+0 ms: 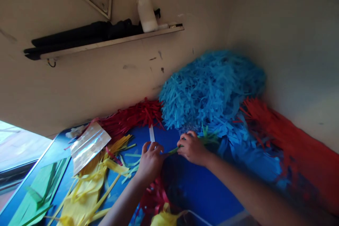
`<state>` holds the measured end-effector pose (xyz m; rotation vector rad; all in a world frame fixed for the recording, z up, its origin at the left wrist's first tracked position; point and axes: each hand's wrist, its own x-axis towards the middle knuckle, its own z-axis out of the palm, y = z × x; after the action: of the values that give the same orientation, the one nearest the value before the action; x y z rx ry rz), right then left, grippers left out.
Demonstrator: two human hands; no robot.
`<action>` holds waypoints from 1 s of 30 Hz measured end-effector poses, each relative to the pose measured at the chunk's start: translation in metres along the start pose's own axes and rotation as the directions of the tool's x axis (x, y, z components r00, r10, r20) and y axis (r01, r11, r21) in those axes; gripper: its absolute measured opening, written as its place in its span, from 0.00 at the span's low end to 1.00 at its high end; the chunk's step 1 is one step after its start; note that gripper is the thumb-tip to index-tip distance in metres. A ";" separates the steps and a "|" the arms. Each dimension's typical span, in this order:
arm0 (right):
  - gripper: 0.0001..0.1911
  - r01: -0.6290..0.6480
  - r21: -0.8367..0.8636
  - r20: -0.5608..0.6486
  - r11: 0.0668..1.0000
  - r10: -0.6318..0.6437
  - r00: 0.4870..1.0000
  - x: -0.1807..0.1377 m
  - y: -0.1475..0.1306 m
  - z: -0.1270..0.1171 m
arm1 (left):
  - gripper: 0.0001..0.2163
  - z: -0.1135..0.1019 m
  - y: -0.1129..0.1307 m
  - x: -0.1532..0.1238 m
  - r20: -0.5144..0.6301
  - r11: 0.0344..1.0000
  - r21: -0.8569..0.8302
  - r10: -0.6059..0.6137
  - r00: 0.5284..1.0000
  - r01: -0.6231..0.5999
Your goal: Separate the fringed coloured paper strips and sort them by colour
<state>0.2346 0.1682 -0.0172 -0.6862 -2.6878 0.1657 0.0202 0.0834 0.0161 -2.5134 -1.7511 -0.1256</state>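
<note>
My left hand [151, 162] is closed, fingers curled, over the blue tabletop. My right hand [192, 148] is closed a little to its right and farther back. A narrow green paper strip [173, 150] stretches between the two hands, and both grip it; the left fingertips are partly hidden. Beyond the right hand, green fringed ends [210, 137] spread out, blurred. Under and in front of my left wrist lie red paper strips [156, 194] and a crumpled yellow paper piece [164, 216].
A big light-blue fringed paper heap [206, 88] fills the back corner. Dark red fringe [129, 118] and orange-red fringed paper [296, 141] flank it. Yellow paper [86, 194], green sheets [39, 190] and a shiny sheet [90, 144] lie left. A wall shelf [113, 40] holds a white bottle [146, 12].
</note>
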 end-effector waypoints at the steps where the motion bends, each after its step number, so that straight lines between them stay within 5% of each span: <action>1: 0.05 0.007 -0.036 0.004 0.999 -0.007 1.000 0.001 -0.002 0.003 | 0.16 -0.001 0.001 0.001 -0.004 1.000 0.002 0.001 1.000 -0.001; 12: 0.06 -0.012 -0.138 -0.003 0.990 0.012 1.000 0.008 -0.009 0.009 | 0.04 0.004 0.010 0.013 -0.059 1.000 0.006 -0.007 0.998 0.008; 23: 0.04 -0.105 -0.139 -0.059 0.985 0.098 0.993 0.009 -0.016 0.008 | 0.08 0.021 0.007 0.016 -0.167 0.998 0.045 -0.032 0.985 0.040; 30: 0.08 -0.052 -0.204 -0.054 0.978 0.042 0.998 0.009 -0.018 0.015 | 0.08 0.019 0.007 0.005 -0.191 0.999 0.038 0.004 0.982 0.003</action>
<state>0.2137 0.1564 -0.0250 -0.8035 -2.6665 -0.1174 0.0292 0.0877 -0.0028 -2.3854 -1.6624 -0.3184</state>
